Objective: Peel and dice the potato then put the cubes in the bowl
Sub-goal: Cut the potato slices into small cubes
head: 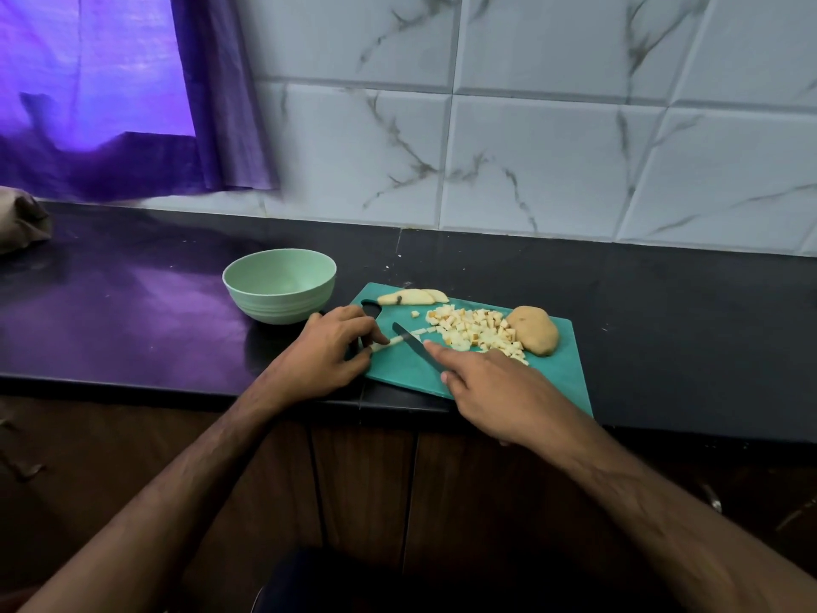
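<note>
potato (533, 330), one piece unpeeled, is seen at the right end of a green board (555, 374) on the dark table (685, 303). just left of it a heap of cubes (475, 331) is spread on the board, and pale slices (413, 296) are laid at the board's far edge. a thin strip (388, 342) is pinched between the curled fingers of the left hand (327, 351) near the board's left edge. a knife (418, 347) is held in the right hand (499, 393), the forefinger stretched along the blade's back, and the blade is set across the strip's free end. a pale green bowl (279, 285) is placed on the table just left of the board, nothing visible inside it.
</note>
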The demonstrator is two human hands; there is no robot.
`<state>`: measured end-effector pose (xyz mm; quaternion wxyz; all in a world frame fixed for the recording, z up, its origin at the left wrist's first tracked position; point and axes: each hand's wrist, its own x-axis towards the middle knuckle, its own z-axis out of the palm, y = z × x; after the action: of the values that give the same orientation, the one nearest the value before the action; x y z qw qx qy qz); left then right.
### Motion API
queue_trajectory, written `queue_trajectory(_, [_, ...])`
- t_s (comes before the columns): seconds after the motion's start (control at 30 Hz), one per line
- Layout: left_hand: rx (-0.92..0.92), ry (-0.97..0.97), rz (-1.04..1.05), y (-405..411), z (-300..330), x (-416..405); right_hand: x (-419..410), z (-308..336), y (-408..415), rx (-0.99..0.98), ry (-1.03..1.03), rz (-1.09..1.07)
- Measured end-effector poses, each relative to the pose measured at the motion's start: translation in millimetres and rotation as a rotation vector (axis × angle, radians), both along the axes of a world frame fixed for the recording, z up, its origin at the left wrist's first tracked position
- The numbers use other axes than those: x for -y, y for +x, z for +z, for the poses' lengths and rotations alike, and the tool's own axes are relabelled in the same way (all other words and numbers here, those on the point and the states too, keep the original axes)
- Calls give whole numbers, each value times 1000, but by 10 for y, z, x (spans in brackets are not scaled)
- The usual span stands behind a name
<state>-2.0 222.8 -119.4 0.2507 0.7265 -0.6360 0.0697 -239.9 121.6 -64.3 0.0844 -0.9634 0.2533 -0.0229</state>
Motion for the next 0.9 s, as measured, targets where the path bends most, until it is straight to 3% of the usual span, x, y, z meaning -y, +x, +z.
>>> queue_trajectory(0.9, [-13,-86,-24,39,-21,-17,-123,39,-24,23,-23,35])
